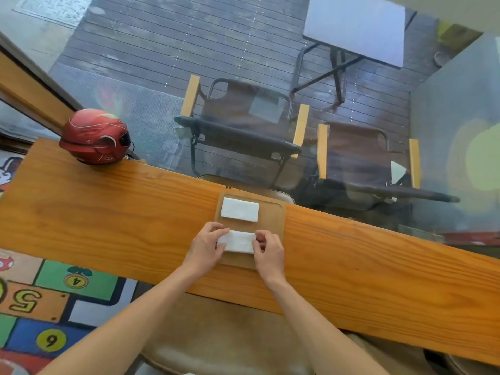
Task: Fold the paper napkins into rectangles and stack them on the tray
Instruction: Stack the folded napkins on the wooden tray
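The left hand (206,246) and right hand (267,249) pinch the napkin (239,241) at the tray (274,220) near edge; a loose grip could let it flop open

At the left of your frame a red helmet (96,136) sits on the far edge of the long wooden counter (108,212). Beyond the glass, in the upper middle, you see two folding chairs (240,125) with wooden armrests on dark decking (189,50), and a small grey folding table (354,28) at the upper right. In the lower left lies a colourful numbered play mat (40,307).
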